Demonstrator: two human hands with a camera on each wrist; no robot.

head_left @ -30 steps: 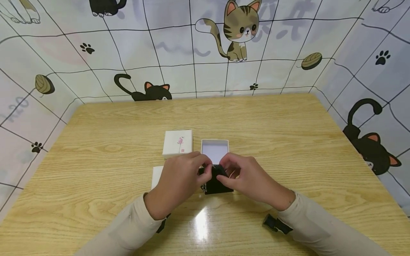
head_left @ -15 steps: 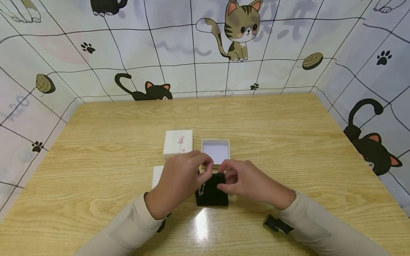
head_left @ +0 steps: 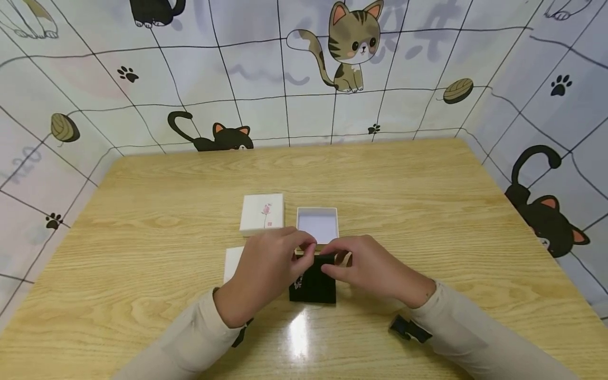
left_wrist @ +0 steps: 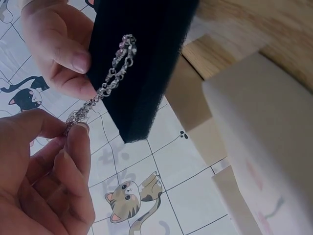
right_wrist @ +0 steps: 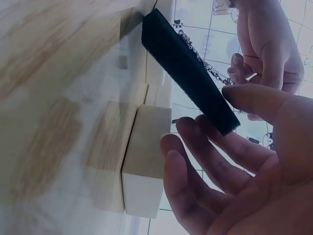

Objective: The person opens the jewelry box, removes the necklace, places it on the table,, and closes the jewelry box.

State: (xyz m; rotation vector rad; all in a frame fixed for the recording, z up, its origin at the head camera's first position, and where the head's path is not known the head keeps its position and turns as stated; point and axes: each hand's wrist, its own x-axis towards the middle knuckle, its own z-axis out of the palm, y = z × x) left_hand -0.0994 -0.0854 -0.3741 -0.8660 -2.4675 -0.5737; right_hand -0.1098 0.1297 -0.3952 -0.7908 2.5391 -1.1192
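My right hand [head_left: 368, 264] grips the black jewelry box pad [head_left: 317, 285] by its edge, thumb on one face and fingers behind, as the right wrist view shows. A silver chain bracelet [left_wrist: 116, 73] with clear and pinkish beads lies across the pad's face. Its end is pinched between the thumb and index finger of my left hand [head_left: 273, 269], off the pad's side. In the head view the left hand covers part of the bracelet. Just beyond the hands stands an open white box base [head_left: 318, 224], its inside bare.
A white lid with a pink flower [head_left: 263, 214] lies left of the box base. Another white box [head_left: 233, 259] is partly hidden behind the left hand. All rest on a wooden table [head_left: 404, 184] backed by a cat-print backdrop [head_left: 304, 119].
Between the first frame and the middle one, the pad swung down toward the person and its face turned up to the head camera. Since then it has hardly moved; the left hand stays in place.
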